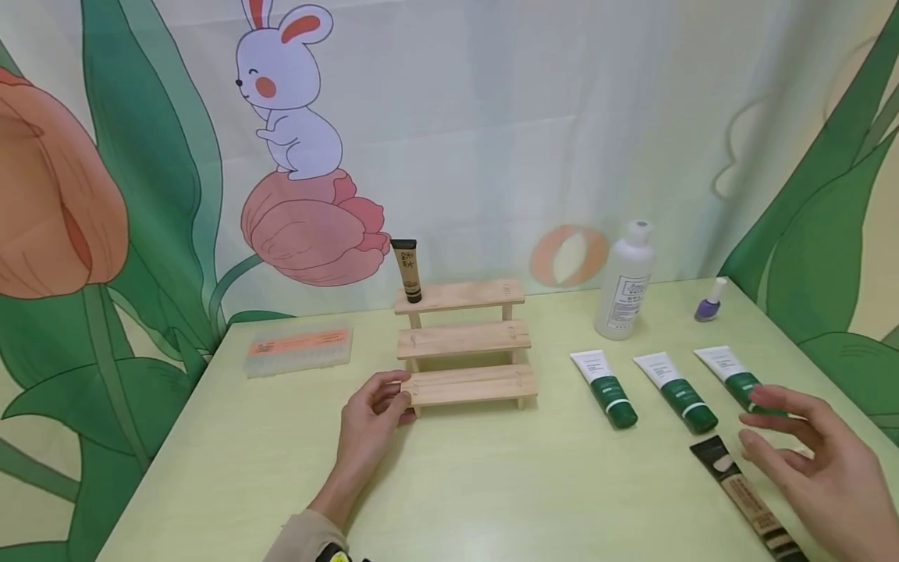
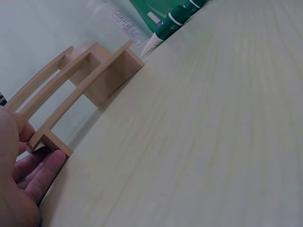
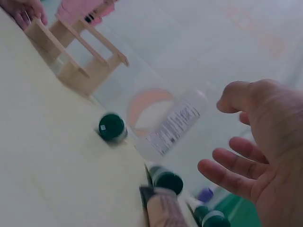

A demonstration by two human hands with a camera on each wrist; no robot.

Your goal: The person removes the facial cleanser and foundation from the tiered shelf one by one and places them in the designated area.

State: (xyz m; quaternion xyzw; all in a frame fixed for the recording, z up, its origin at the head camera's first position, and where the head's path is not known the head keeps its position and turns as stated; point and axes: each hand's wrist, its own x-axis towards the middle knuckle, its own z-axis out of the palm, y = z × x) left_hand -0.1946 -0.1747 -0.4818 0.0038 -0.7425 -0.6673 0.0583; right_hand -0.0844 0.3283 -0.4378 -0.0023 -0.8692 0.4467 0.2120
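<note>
My left hand (image 1: 371,414) pinches the left end of the lowest step of a three-tier wooden display stand (image 1: 467,339), thumb above and fingers at its leg. A small gold tube with black ends (image 1: 407,269) stands upright on the top step, at the left. Over the table's right side, my right hand (image 1: 825,460) is held with spread, slightly bent fingers and nothing in its grasp. Nearest to it are a long gold-and-black tube (image 1: 751,503), lying flat, and the rightmost white-and-green tube (image 1: 723,363), partly covered by the fingers.
Two more white-and-green tubes, a left one (image 1: 607,394) and a middle one (image 1: 677,394), lie right of the stand. Behind them stand a white bottle (image 1: 625,285) and a purple nail polish bottle (image 1: 708,304). A flat translucent case (image 1: 298,351) lies at the back left, before a printed curtain.
</note>
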